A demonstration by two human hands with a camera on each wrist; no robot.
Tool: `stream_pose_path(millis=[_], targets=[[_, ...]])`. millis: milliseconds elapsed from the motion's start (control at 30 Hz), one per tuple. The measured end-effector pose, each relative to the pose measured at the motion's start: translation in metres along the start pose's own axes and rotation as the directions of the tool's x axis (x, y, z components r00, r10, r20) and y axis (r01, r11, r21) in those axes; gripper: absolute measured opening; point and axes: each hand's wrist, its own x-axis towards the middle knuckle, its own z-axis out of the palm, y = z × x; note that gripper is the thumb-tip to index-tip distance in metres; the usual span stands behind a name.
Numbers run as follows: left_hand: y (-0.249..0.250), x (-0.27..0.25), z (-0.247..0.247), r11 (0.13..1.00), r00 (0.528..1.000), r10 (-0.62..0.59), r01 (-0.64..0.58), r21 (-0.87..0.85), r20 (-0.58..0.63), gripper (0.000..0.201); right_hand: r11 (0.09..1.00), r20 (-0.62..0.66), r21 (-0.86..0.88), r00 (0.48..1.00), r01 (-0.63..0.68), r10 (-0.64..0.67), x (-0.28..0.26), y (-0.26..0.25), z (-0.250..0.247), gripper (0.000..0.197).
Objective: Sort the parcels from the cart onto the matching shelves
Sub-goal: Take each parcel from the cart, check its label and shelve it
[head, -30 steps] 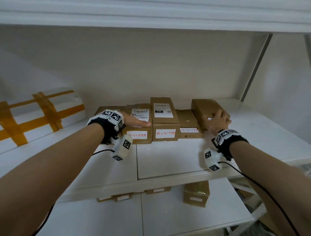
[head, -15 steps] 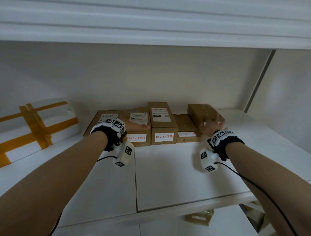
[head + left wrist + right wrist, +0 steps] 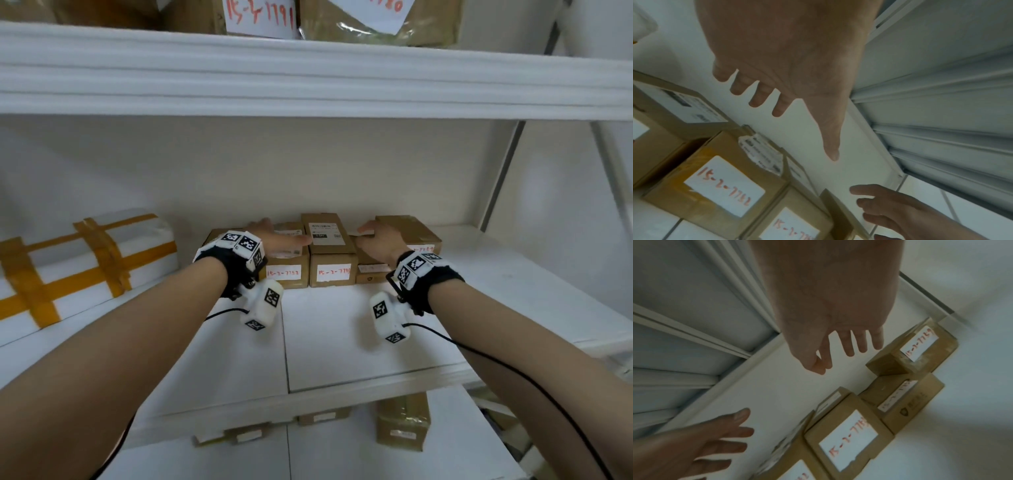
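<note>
White shelving fills the view, and the middle shelf [image 3: 342,342] carries a row of brown cardboard parcels pushed back toward the wall, each with a white slip facing out and a number handwritten in red, presumably so the codes can be read from the aisle. Both hands are up over that row with nothing in them. From the wrist views the left hand [image 3: 274,236] has its fingers straight and slightly spread, palm down above the parcel with the shipping label [image 3: 286,253]; whether it touches the top I cannot tell. The right hand [image 3: 378,240] is likewise flat and loose-fingered, hovering by the low parcel [image 3: 368,270] and the rightmost parcel [image 3: 407,233]. Between them stands the taller parcel [image 3: 329,246]. To my eye the hands are tidying or leaving the row, not gripping anything. A white bundle strapped with orange tape [image 3: 85,260] lies well to the left. More parcels sit on the shelf above [image 3: 308,78] and on the one below. No cart is in sight.
</note>
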Motion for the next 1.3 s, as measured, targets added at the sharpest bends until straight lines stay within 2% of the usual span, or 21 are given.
stream_pose_path(millis=[67,133,167,267,367,600,800,867,933,1100,1200,1300], targets=[[0.005,-0.018,-0.008,0.996,0.998,0.058,-0.057,0.063,-0.009,0.11,0.998,0.005,-0.013,0.999,0.054,-0.054,-0.018,-0.016,-0.004,0.04],[0.012,-0.042,-0.015,0.987,0.994,0.11,-0.106,0.121,-0.027,0.082,0.996,-0.01,-0.037,0.996,0.085,-0.086,-0.029,-0.026,-0.006,0.035],[0.015,-0.046,-0.016,0.982,0.99,0.133,-0.125,0.143,-0.048,0.076,0.995,-0.019,-0.033,0.996,0.091,-0.092,-0.035,-0.031,-0.008,0.034],[0.018,-0.069,-0.022,0.961,0.974,0.204,-0.181,0.209,-0.097,0.066,0.986,-0.065,0.026,0.984,0.166,-0.164,-0.06,-0.052,-0.012,0.033],[0.022,-0.091,-0.033,0.956,0.972,0.227,-0.211,0.203,-0.063,0.059,0.972,-0.069,0.061,0.973,0.226,-0.222,-0.082,-0.076,-0.021,0.028],[0.032,-0.142,-0.063,0.952,0.967,0.238,-0.215,0.216,-0.089,0.063,0.942,-0.12,0.162,0.954,0.292,-0.275,-0.128,-0.123,-0.051,0.016],[0.04,-0.192,-0.092,0.945,0.945,0.324,-0.321,0.054,-0.051,0.044,0.897,-0.16,0.212,0.919,0.388,-0.359,-0.179,-0.16,-0.081,0.023],[0.04,-0.217,-0.109,0.929,0.929,0.37,-0.37,-0.01,-0.014,0.043,0.868,-0.214,0.233,0.894,0.438,-0.393,-0.199,-0.18,-0.087,0.029],[0.042,-0.24,-0.126,0.906,0.908,0.419,-0.418,-0.072,0.001,0.037,0.826,-0.338,0.239,0.841,0.51,-0.422,-0.216,-0.198,-0.091,0.035],[0.055,-0.295,-0.177,0.862,0.882,0.465,-0.47,-0.193,-0.069,0.015,0.752,-0.569,0.31,0.747,0.581,-0.343,-0.24,-0.242,-0.106,0.047],[0.064,-0.307,-0.206,0.856,0.877,0.463,-0.48,-0.193,-0.127,0.018,0.761,-0.669,0.281,0.688,0.584,-0.281,-0.239,-0.261,-0.124,0.042],[0.068,-0.303,-0.232,0.862,0.868,0.429,-0.476,-0.172,-0.251,0.028,0.797,-0.722,0.244,0.652,0.553,-0.232,-0.232,-0.272,-0.146,0.038]])
